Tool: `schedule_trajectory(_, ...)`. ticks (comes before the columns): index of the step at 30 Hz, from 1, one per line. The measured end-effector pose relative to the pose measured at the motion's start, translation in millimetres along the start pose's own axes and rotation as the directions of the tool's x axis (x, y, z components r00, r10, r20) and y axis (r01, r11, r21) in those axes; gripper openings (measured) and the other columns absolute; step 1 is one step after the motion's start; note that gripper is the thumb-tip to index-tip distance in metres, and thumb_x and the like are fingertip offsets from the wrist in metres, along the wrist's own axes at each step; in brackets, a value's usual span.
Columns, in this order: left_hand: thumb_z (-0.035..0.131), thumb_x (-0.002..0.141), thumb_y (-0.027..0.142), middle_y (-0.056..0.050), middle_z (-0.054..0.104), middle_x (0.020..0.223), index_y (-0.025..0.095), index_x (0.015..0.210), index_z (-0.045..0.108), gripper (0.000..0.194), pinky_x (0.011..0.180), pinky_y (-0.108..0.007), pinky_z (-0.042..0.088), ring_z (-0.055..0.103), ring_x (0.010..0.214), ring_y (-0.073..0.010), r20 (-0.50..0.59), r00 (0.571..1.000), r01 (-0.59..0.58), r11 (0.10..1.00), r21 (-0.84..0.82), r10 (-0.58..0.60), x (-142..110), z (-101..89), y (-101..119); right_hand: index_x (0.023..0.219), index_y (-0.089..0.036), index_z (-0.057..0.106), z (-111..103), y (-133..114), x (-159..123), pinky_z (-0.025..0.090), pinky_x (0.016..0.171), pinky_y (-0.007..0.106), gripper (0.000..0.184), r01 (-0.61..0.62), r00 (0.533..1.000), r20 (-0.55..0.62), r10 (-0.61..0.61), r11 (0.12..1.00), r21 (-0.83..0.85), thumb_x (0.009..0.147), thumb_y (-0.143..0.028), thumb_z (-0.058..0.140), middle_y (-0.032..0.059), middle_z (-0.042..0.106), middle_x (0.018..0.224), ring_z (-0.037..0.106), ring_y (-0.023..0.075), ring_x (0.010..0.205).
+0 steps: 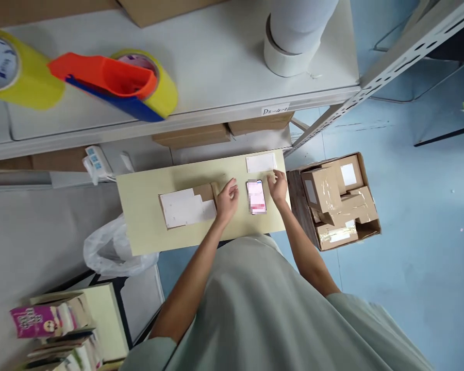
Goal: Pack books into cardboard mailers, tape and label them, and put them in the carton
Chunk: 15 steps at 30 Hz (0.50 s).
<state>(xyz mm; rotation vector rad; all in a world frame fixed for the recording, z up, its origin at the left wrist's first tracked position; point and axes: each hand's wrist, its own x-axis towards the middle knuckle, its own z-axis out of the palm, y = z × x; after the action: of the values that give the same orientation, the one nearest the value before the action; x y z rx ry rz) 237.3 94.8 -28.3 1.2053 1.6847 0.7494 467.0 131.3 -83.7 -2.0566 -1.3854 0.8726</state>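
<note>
A lit phone [257, 198] lies face up on the pale yellow tabletop [147, 196], between my two hands. My left hand [228, 200] hovers left of the phone, fingers loosely bent and slightly apart, with nothing visible in it. To the right of the phone is my right hand [277, 186], its fingers curved and parted, also holding nothing I can see. Its fingertips come close to the lower right corner of a white paper slip [261, 163], though touching cannot be made out. Beside my left hand lies a flat cardboard piece [204, 192] with white paper sheets [181, 207] on it.
Right of the table stands a large carton [371, 206] holding several small boxes. Over the table's far side runs a grey shelf [216, 62] with yellow tape rolls [34, 72], an orange-and-blue tape dispenser [104, 74] and a white roll [290, 56]. A plastic bag [108, 252] hangs at left.
</note>
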Motion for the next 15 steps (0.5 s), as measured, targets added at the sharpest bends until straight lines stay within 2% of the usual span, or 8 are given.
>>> schedule_trajectory(2, 0.059, 0.100, 0.015, -0.018, 0.071, 0.148, 0.014, 0.144, 0.066, 0.045, 0.113, -0.042, 0.060, 0.075, 0.126, -0.0265, 0.036, 0.996, 0.078, 0.997, -0.017, -0.077, 26.5, 32.6, 2.5, 0.139, -0.009, 0.066, 1.3, 4.5, 17.1, 0.057, 0.108, 0.046, 0.046, 0.019, 1.000, -0.019, -0.019, 0.999, -0.034, 0.105, -0.037, 0.055, 0.0252, 0.065, 0.143, 0.069, 0.0319, 0.122)
schedule_trajectory(5, 0.063, 0.093, 0.010, -0.018, 0.072, 0.146, 0.013, 0.143, 0.067, 0.050, 0.112, -0.044, 0.060, 0.074, 0.128, -0.0290, 0.022, 0.982, 0.190, 0.982, 0.001, -0.190, 63.8, 60.6, -1.5, 0.138, -0.012, 0.068, 3.4, 8.3, 32.0, 0.055, 0.112, 0.046, 0.041, 0.069, 0.997, -0.012, -0.070, 0.994, -0.081, 0.107, -0.035, 0.054, 0.0229, 0.065, 0.142, 0.067, 0.0316, 0.126)
schedule_trajectory(9, 0.068, 0.087, 0.009, -0.012, 0.074, 0.142, 0.020, 0.142, 0.070, 0.056, 0.112, -0.041, 0.060, 0.073, 0.128, -0.0278, 0.010, 0.977, 0.212, 0.976, -0.042, -0.211, 88.5, 72.2, -12.1, 0.133, -0.016, 0.071, 4.5, 7.6, 34.8, 0.053, 0.115, 0.045, 0.035, 0.102, 0.995, -0.005, -0.102, 0.991, -0.091, 0.106, -0.032, 0.055, 0.0196, 0.064, 0.139, 0.064, 0.0316, 0.131)
schedule_trajectory(15, 0.066, 0.085, 0.008, -0.013, 0.070, 0.149, 0.021, 0.144, 0.069, 0.060, 0.113, -0.043, 0.059, 0.073, 0.128, -0.0274, -0.002, 0.981, 0.194, 0.977, -0.094, -0.195, 84.5, 76.7, -15.5, 0.139, -0.020, 0.067, 2.7, -2.9, 28.9, 0.051, 0.117, 0.047, 0.038, 0.065, 0.997, 0.045, -0.062, 0.996, -0.055, 0.105, -0.031, 0.056, 0.0197, 0.061, 0.144, 0.059, 0.0338, 0.138)
